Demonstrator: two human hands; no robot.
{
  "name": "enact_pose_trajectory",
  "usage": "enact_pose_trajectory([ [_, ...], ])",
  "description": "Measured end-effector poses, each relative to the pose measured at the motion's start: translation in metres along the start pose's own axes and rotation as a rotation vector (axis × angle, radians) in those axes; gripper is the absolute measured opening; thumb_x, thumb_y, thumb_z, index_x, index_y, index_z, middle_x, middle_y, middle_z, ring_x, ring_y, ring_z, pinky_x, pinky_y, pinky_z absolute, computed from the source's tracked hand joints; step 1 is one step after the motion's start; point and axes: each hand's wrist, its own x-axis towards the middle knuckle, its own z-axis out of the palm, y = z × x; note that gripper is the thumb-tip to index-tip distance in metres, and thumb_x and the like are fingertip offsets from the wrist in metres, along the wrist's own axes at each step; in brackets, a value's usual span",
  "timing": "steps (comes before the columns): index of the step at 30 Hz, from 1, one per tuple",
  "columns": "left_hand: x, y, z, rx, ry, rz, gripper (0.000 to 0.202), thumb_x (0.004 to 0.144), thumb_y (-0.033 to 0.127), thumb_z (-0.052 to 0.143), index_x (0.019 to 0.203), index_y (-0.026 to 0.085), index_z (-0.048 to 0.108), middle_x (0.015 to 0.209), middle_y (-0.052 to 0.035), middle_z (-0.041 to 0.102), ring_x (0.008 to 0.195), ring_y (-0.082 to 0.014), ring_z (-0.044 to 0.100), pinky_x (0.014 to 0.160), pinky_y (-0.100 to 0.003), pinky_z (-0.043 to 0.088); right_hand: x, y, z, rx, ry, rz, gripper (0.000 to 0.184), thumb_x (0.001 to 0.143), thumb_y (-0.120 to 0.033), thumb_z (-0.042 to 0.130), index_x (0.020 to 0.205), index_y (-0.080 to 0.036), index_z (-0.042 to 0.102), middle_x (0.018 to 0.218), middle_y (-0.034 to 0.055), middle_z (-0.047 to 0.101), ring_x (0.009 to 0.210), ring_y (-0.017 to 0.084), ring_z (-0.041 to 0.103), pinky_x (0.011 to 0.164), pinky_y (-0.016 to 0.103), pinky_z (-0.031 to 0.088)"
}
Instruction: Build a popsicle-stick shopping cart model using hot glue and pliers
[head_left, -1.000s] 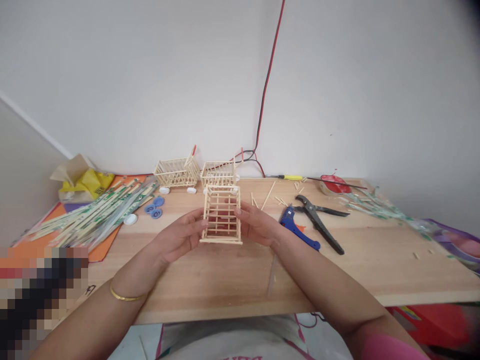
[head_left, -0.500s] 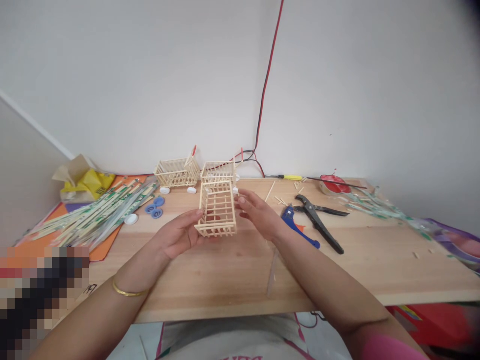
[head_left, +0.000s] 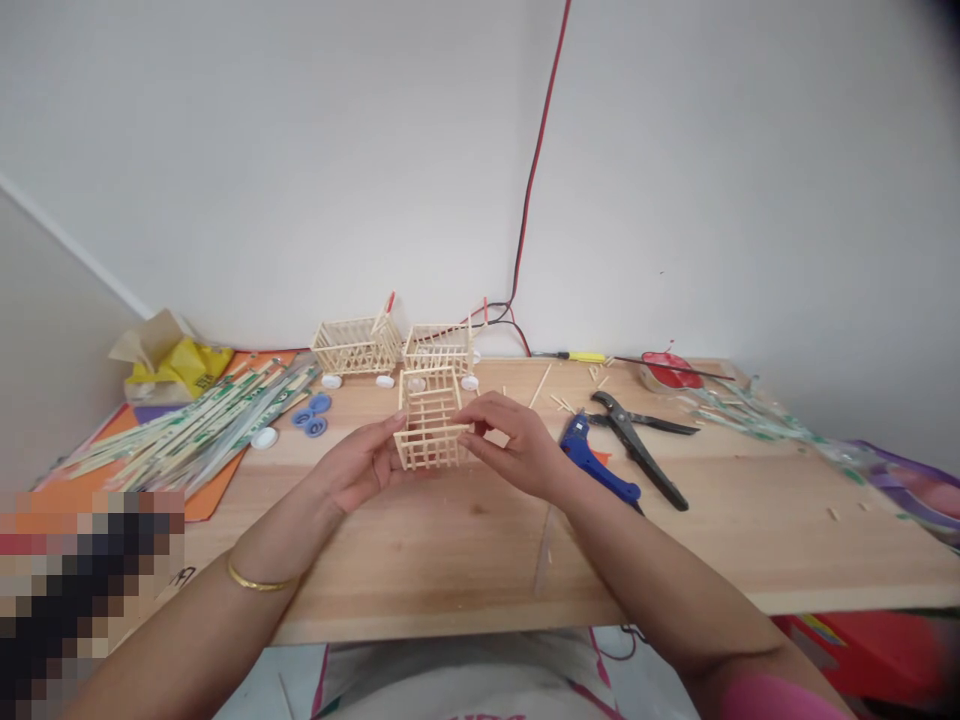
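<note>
A small open basket of thin wooden sticks (head_left: 428,436) is held up over the table between my two hands. My left hand (head_left: 367,458) grips its left side, thumb on the upper edge and fingers beneath. On the right, my right hand (head_left: 510,440) pinches the near right corner with thumb and forefinger. Behind the basket stand two finished-looking miniature stick carts, a left cart (head_left: 356,347) and a right cart (head_left: 442,346), each with white round wheels and a red-tipped handle.
Right of my hands lie a blue glue gun (head_left: 596,462) and black-handled cutters (head_left: 637,450). Bundled sticks in plastic (head_left: 202,425), blue bottle caps (head_left: 311,415) and a white cap (head_left: 264,437) are at left. A yellow-handled tool (head_left: 585,356) and red pouch (head_left: 671,370) lie along the wall.
My right hand has closed from beside the basket onto its near right corner. The basket has tilted, showing more of its near end. My left hand keeps its grip.
</note>
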Motion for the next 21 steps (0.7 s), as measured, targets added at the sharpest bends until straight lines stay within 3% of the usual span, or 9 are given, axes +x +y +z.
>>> enact_pose_trajectory([
  [11, 0.004, -0.002, -0.003, 0.052, 0.024, 0.044, 0.046, 0.090, 0.045, 0.049, 0.121, 0.013, 0.058, 0.115, -0.0177, 0.066, 0.096, -0.0261, 0.067, 0.083, -0.040, 0.055, 0.001, 0.008, -0.002, -0.023, 0.058, -0.017, 0.010, 0.088, -0.023, 0.054, 0.093, -0.019, 0.063, 0.087, 0.0050, 0.063, 0.079, 0.014, 0.056, 0.071, 0.028, 0.046],
  [21, 0.003, 0.002, -0.007, 0.125, 0.055, 0.051, 0.034, 0.086, 0.037, 0.058, 0.107, 0.012, 0.063, 0.114, -0.0165, 0.067, 0.088, -0.0219, 0.068, 0.076, -0.033, 0.055, 0.004, 0.011, -0.011, 0.019, -0.036, 0.060, 0.010, 0.088, -0.023, 0.053, 0.088, -0.018, 0.062, 0.084, 0.0041, 0.062, 0.076, 0.013, 0.055, 0.070, 0.026, 0.045],
])
